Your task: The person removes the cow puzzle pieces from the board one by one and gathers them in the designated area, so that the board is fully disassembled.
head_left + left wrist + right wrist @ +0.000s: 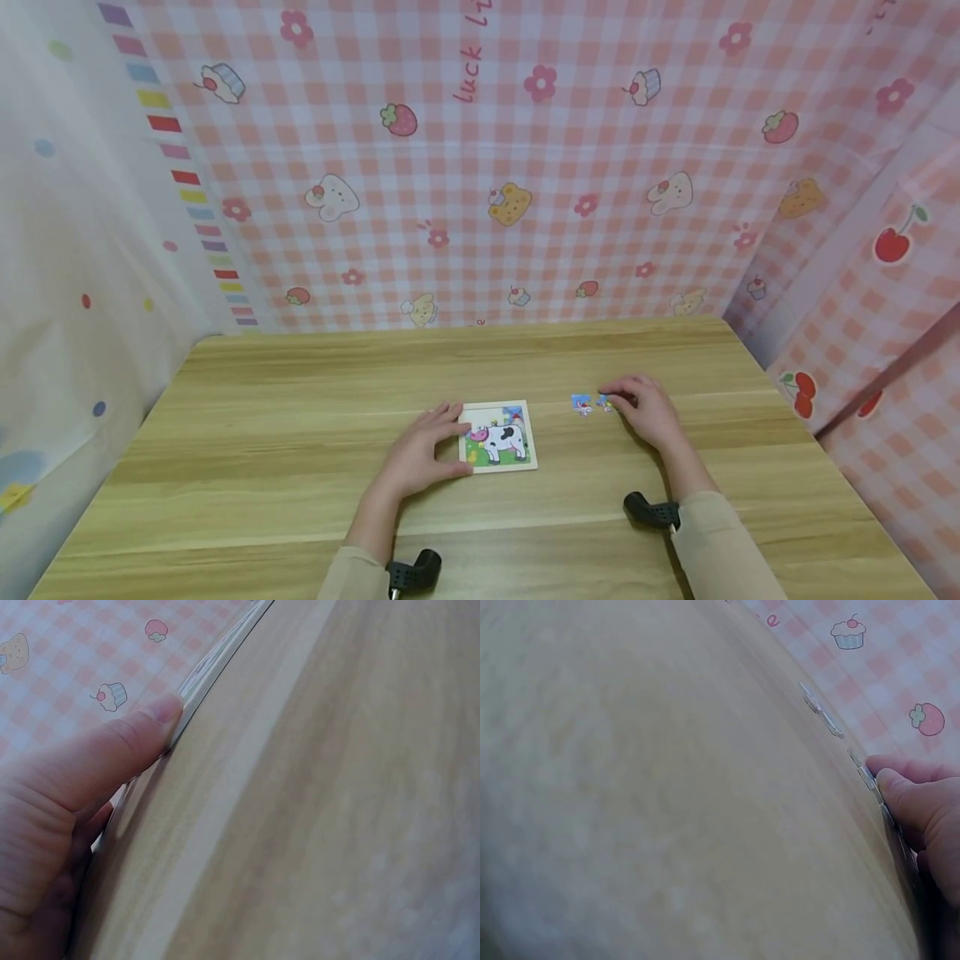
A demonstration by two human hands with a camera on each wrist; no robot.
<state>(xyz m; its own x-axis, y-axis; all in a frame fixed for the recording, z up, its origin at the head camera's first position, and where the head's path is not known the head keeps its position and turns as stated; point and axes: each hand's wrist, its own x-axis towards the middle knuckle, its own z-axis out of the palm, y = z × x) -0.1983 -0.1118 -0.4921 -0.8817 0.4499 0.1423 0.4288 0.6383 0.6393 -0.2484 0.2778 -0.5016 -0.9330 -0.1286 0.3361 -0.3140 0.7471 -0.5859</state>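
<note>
A small square jigsaw puzzle board point(497, 470) with a cow picture lies on the table, a pale bare patch in its upper left part. My left hand point(420, 450) holds it at the left side, thumb by the lower edge and fingers at the upper corner. In the left wrist view the thumb point(135, 742) presses against the board's edge point(214, 671). To the right, my right hand point(651, 414) pinches a small blue puzzle piece point(603, 402) close over the table, its fingertips partly covering it. Just left of that lies another puzzle piece point(581, 404), blue with a white figure.
The wood-grain table point(300, 500) reaches back to a pink checked cloth point(465, 267). Patterned cloths also hang at the left and right sides. A black wrist camera mount point(416, 572) sits on the left wrist, and another mount point(648, 510) on the right.
</note>
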